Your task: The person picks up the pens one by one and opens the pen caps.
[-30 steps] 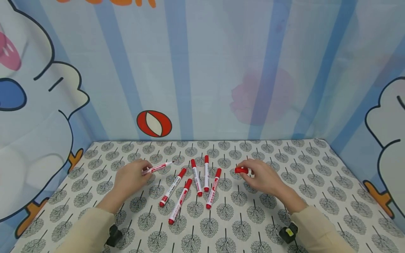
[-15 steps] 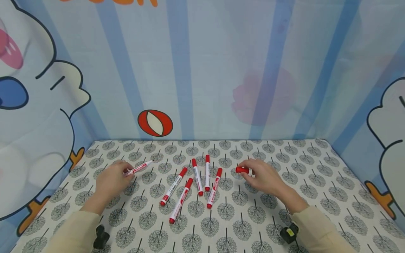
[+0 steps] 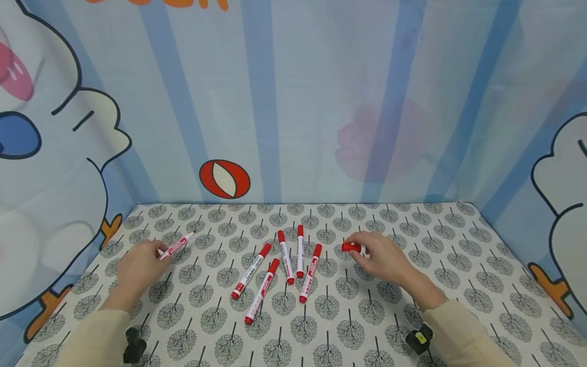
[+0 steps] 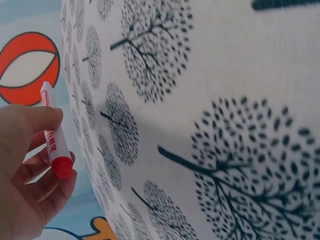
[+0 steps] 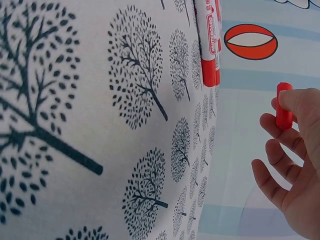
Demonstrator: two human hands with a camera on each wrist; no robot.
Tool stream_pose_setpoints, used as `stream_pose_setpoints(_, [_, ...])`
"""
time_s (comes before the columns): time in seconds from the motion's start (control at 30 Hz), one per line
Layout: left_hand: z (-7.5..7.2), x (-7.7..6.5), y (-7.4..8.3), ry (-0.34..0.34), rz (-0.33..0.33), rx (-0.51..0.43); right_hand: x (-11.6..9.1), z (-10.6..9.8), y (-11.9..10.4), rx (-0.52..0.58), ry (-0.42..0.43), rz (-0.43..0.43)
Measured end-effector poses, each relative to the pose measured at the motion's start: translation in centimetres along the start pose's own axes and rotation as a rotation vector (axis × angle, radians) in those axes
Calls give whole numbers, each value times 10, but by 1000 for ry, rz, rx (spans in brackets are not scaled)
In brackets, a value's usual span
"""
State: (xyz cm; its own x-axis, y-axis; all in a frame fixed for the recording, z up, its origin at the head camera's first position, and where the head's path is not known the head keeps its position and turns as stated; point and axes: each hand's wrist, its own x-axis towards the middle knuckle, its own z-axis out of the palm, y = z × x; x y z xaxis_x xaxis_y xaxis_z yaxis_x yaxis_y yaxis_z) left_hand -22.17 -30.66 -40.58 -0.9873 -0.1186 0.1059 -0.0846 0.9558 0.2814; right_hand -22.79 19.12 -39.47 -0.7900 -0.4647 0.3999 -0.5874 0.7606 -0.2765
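On the left side, my left hand pinches an uncapped whiteboard marker, its bare tip pointing up and away. In the left wrist view the marker sits between thumb and fingers, its red end plug towards the camera. Over the right half, my right hand holds a red marker cap between thumb and fingers. The right wrist view shows the cap upright in that pinch, other fingers loosely bent. Between the hands lie several capped red-and-white markers, spread at angles on the cloth.
A white cloth with grey tree prints covers the table. Behind it hangs a blue-striped backdrop with cartoon figures and a red ball print. Nearest the right hand lies one capped marker.
My left hand has moved left with the uncapped marker, away from the capped ones. My right hand with the cap has stayed nearly still, and the markers on the cloth have not moved.
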Motion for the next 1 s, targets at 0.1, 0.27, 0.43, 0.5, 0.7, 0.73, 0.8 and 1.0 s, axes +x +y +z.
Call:
stream_pose_setpoints(0.1, [-1, -2, -7, -7, -40, -8, 0, 0, 0, 4, -1, 0])
stream_pose_setpoints(0.27, [-4, -5, -18, -1, -104, -18, -1, 0, 1, 7, 0, -5])
stream_pose_setpoints(0.43, [-5, -9, -26, -21, -156, -27, -2, 1, 3, 4, 0, -13])
stream_pose_setpoints(0.5, [-5, -11, -29, -36, -174, -28, -2, 1, 3, 2, 1, -14])
stream_pose_setpoints(0.7, [-6, -13, -36, -79, -193, -36, -3, 2, 4, -3, 1, -10])
stream_pose_setpoints(0.73, [-6, -13, -36, -86, -195, -38, -3, 2, 4, -3, 0, -7])
stream_pose_setpoints(0.8, [-6, -13, -36, -99, -203, -40, -3, 2, 4, -5, -2, -4])
stream_pose_setpoints(1.0, [-8, -13, -35, -139, -238, -24, -3, 2, 4, -10, -12, 1])
